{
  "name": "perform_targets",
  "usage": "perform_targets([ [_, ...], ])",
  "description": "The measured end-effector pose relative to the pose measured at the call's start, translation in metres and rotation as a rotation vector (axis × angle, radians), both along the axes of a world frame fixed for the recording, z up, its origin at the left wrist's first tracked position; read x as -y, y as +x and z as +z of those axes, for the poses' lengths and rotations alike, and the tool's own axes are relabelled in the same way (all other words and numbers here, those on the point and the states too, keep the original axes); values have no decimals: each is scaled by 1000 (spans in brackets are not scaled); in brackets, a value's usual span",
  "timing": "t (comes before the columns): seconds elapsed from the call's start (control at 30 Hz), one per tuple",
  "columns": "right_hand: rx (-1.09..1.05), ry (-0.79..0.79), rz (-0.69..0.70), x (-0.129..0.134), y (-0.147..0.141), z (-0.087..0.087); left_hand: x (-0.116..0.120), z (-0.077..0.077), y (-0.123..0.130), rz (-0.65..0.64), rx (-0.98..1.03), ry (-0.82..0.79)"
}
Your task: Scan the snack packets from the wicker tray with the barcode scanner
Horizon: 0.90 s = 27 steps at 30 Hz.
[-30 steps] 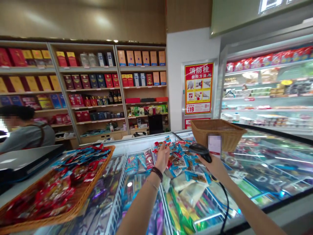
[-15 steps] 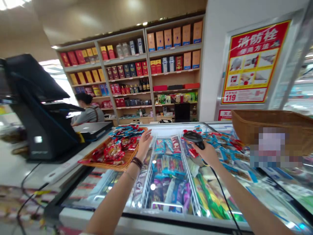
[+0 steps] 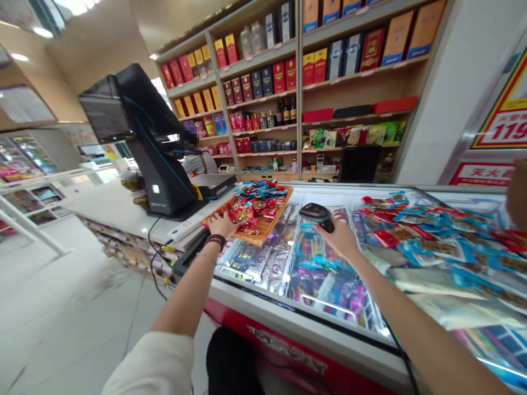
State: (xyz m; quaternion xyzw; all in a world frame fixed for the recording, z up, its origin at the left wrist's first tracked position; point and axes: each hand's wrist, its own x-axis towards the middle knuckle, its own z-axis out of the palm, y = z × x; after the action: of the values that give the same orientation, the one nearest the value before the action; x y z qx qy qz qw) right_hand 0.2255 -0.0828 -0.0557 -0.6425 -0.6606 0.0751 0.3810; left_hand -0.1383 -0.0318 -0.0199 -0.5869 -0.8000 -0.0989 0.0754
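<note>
Black barcode scanner (image 3: 318, 215) is gripped in the right hand (image 3: 340, 238), its fingers (image 3: 326, 228) curled closed around the handle, above the glass-topped freezer chest (image 3: 288, 323), and its cable (image 3: 401, 351) runs down past the freezer's near edge. Left hand (image 3: 220, 225) lies half open against the near rim of a wicker tray (image 3: 251, 235) heaped with red and blue snack packets (image 3: 257, 200). That tray sits at the freezer's far left corner, beside the counter (image 3: 123, 214) carrying a black till terminal (image 3: 152, 159).

Bright ceiling lights (image 3: 42, 32), glare on freezer glass (image 3: 325, 305), warped wide-angle edges
</note>
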Motion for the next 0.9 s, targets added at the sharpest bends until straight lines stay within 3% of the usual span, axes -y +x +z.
perform_targets([
  [0.1,72,-24,19,5,-6,-1,-7,1,6,-55,41,-131],
  [0.17,106,-28,24,8,-8,0,-11,1,11,-87,112,-134],
  [0.37,179,-40,45,13,-14,1,-12,-9,18,-204,271,196],
  [0.47,163,-29,49,11,-14,-1,-13,-12,27,-287,493,342],
  [0.7,25,2,43,9,0,-2,-21,2,95,-612,1324,516],
  [0.8,-55,15,13,10,9,-1,-20,2,127,-751,1490,548],
  [0.9,-142,44,-23,9,17,-1,-18,-8,151,-785,1589,496],
])
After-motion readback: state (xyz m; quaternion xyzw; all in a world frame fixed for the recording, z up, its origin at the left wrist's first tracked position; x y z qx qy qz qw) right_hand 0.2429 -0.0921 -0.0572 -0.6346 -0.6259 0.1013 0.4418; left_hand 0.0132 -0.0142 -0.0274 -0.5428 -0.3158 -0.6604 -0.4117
